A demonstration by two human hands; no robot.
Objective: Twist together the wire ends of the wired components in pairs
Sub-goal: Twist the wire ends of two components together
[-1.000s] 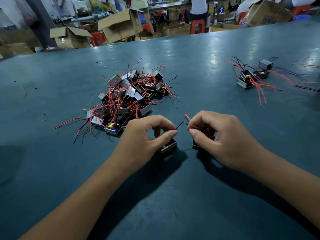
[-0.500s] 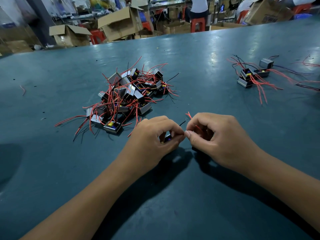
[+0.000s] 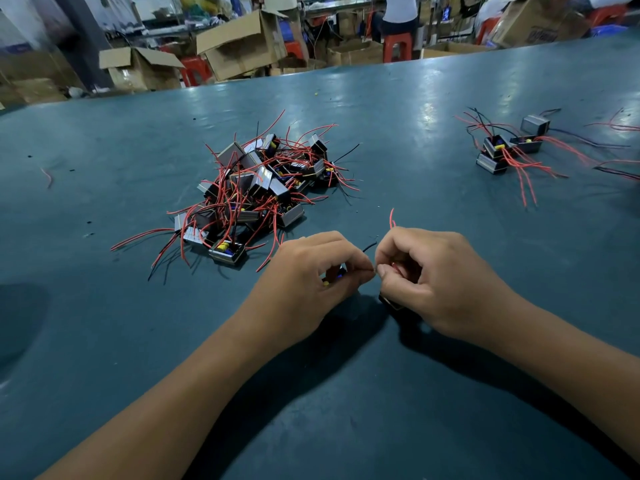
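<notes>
My left hand (image 3: pixel 311 271) and my right hand (image 3: pixel 436 275) meet fingertip to fingertip at the middle of the green table (image 3: pixel 346 393). Each pinches a thin wire end at the point where they touch. One small black component (image 3: pixel 336 273) sits under my left fingers, mostly hidden. Another component (image 3: pixel 389 301) peeks out below my right hand. A red wire (image 3: pixel 392 216) and a black wire (image 3: pixel 370 244) stick up between the hands. A pile of components with red and black wires (image 3: pixel 256 188) lies behind my left hand.
A smaller group of components with red wires (image 3: pixel 505 150) lies at the right rear of the table. Loose red and black wires (image 3: pixel 616 168) trail near the right edge. Cardboard boxes (image 3: pixel 239 46) and red stools (image 3: pixel 396 46) stand on the floor beyond the table.
My hands have closed the gap between them and the fingertips now touch. The left component has slid under my left fingers. The red wire now stands higher above my right hand.
</notes>
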